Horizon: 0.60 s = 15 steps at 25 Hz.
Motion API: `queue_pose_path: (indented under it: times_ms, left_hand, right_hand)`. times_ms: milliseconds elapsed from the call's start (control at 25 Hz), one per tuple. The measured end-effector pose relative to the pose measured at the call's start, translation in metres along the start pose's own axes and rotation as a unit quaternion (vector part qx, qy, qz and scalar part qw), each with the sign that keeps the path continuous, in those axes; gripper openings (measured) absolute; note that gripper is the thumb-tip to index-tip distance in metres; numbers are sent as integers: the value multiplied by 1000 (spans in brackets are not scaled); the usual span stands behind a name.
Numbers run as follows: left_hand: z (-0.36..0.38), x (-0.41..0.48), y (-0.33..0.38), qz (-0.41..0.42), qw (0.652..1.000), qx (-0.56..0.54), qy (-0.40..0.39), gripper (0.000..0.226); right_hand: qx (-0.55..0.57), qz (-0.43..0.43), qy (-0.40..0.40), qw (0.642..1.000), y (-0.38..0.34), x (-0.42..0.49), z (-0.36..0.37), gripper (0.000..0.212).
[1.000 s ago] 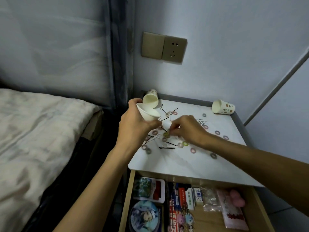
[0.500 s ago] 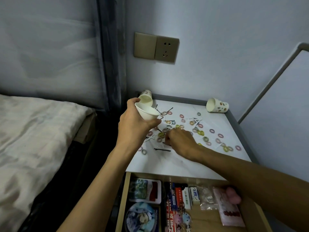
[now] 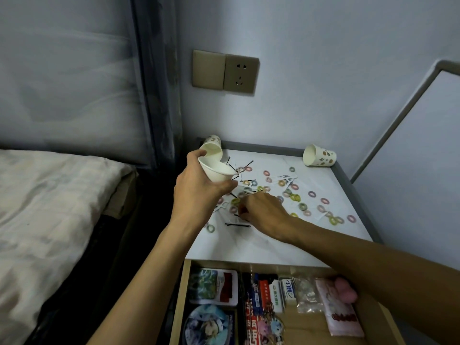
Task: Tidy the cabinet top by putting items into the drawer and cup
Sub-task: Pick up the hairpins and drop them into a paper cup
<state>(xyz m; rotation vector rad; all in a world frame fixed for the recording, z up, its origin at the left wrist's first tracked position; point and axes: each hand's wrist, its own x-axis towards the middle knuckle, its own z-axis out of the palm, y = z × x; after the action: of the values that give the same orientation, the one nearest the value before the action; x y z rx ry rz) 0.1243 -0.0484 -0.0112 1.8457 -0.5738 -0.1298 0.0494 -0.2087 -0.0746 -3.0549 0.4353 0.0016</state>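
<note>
The left hand [image 3: 199, 192] grasps a plain white paper cup [image 3: 217, 170], fingers wrapped round its wall. It holds the cup off the white counter [image 3: 261, 247] and tilted, with the mouth turned toward the other hand, probably so that small things can be dropped in after a short reach. The left forearm rises steeply from below, wrist bent slightly back.

The right hand [image 3: 263, 212] reaches in from the right, palm down. Its fingertips are bunched on the counter among the small coloured hair rings [image 3: 296, 197], just beside a black hairpin [image 3: 237, 224]. I cannot tell whether they already pinch anything.

Many rings lie scattered across the counter. The open wooden drawer [image 3: 180, 295] below already holds packets and cards. A flower-printed paper cup [image 3: 319, 155] lies on its side at the back right corner.
</note>
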Motion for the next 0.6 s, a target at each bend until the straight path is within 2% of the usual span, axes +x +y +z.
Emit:
queue_pose_path:
  times_ms: [80,160,280,400,600]
  left_hand:
    - [0,0,-1,0,1000,-4,1,82]
    - [1,0,-2,0,1000,-4,0,82]
    - [0,0,-2,2,1000,-3,2,82]
    - [0,3,-2,2,1000,-8,9,82]
    - [2,3,1,1,1000,4,11,81]
  right_hand:
    - [-92,-56,5,994,-5,-1,-5,11]
    - [-189,-109,-6,976,-5,-1,-12,22]
    - [-262,-141,-23,954,3,2,-15,34]
    - [-233,-141,-29,962,8,5,-14,34]
    - [-109,-127,8,986,8,-1,-28,15]
